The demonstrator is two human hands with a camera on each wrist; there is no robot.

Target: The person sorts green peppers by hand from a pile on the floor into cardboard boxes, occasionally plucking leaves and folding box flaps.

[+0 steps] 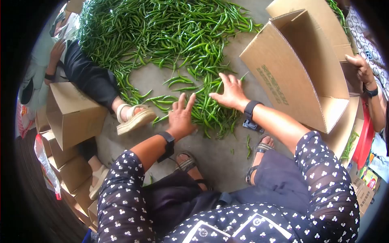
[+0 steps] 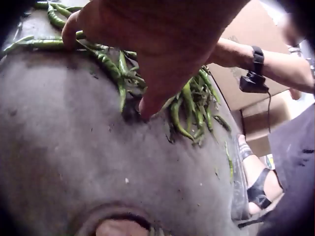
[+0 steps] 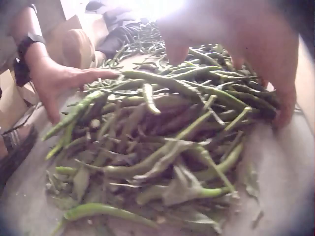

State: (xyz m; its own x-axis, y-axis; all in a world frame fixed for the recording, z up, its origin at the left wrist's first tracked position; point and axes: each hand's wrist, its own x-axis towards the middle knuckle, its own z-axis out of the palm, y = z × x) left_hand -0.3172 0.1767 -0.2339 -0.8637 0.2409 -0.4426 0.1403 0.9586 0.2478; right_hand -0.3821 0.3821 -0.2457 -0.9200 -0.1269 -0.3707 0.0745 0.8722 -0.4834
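Note:
Long green chili peppers (image 1: 206, 103) lie in a small heap on the floor between the two hands. My left hand (image 1: 181, 119) is at the heap's left edge, fingers spread and pointing away from the body. On the opposite side, my right hand (image 1: 232, 93) reaches over the heap with fingers apart. From the right wrist, leaves and stems show mixed among the chilies (image 3: 162, 103), with the right hand's fingertips down at their far edge. The left wrist view has the thumb touching down beside some chilies (image 2: 184, 110).
A large chili pile (image 1: 162, 32) spreads beyond the small heap. An open cardboard box (image 1: 279, 77) stands at right, near another person's hand (image 1: 360, 69). At left, another person's sandalled foot (image 1: 131, 115) reaches close to the chilies, beside a smaller box (image 1: 77, 113).

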